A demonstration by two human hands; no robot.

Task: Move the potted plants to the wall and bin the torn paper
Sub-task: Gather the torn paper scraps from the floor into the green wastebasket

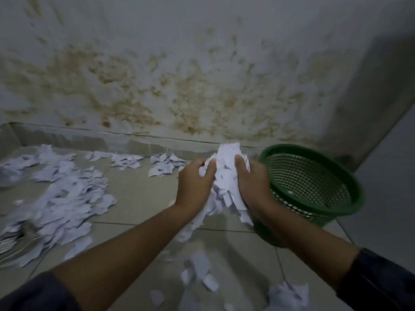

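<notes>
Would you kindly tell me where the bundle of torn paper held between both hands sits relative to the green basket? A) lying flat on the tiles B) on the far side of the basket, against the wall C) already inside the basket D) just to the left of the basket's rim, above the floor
D: the left hand and right hand press the paper bundle between them, raised just left of the green basket, not yet over its opening.

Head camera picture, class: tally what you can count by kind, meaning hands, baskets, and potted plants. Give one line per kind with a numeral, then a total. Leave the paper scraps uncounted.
Hands: 2, the left hand and right hand, together holding a bundle of torn paper
Green baskets: 1
Potted plants: 0 in view
Total: 3
</notes>
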